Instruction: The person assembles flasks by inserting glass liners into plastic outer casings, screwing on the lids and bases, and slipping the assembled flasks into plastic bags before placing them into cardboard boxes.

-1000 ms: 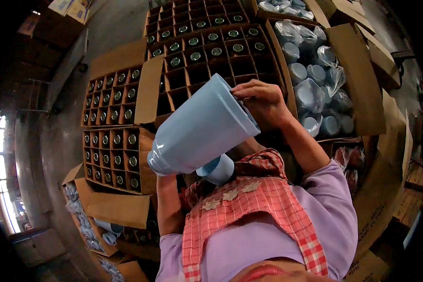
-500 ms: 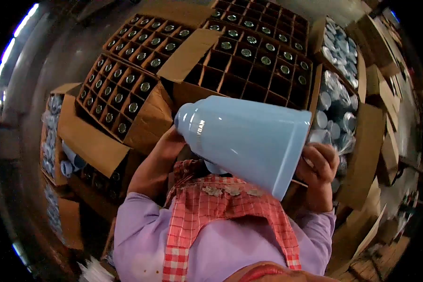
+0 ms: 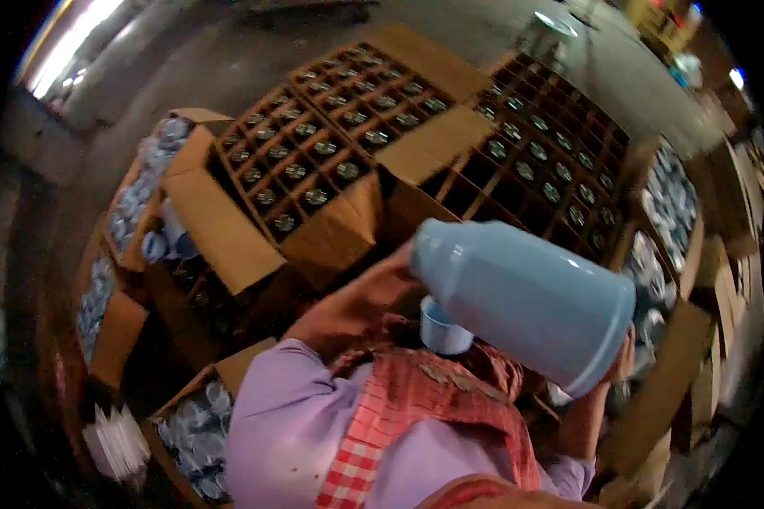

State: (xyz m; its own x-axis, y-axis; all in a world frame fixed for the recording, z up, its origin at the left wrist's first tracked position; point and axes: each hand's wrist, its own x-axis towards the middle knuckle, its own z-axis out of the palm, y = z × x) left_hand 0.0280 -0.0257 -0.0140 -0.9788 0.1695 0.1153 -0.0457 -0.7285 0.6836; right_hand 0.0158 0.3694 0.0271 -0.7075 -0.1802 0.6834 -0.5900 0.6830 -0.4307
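A large light-blue flask-shaped casing (image 3: pixel 526 301) is held on its side in front of my chest, narrow neck to the left and wide end to the right. My left hand (image 3: pixel 404 270) is at the neck, with its fingers mostly hidden behind it. Around the wide end's rim is my right hand (image 3: pixel 624 358), partly covered by the casing. Below the casing, against the red checked apron (image 3: pixel 433 390), is a small light-blue cup (image 3: pixel 444 329); what supports it is hidden.
Divided cartons (image 3: pixel 314 157) with silvery-topped pieces stand ahead, and a larger divided carton (image 3: pixel 552 161) is at the right. Bagged light-blue parts fill boxes at the left (image 3: pixel 148 182) and right (image 3: pixel 671 199). Open cardboard flaps (image 3: pixel 221 229) stick out near my left arm.
The view has swung left, so the cartons appear farther right. The casing's neck now points up and left, its printed lettering no longer shows, and the small cup is more visible.
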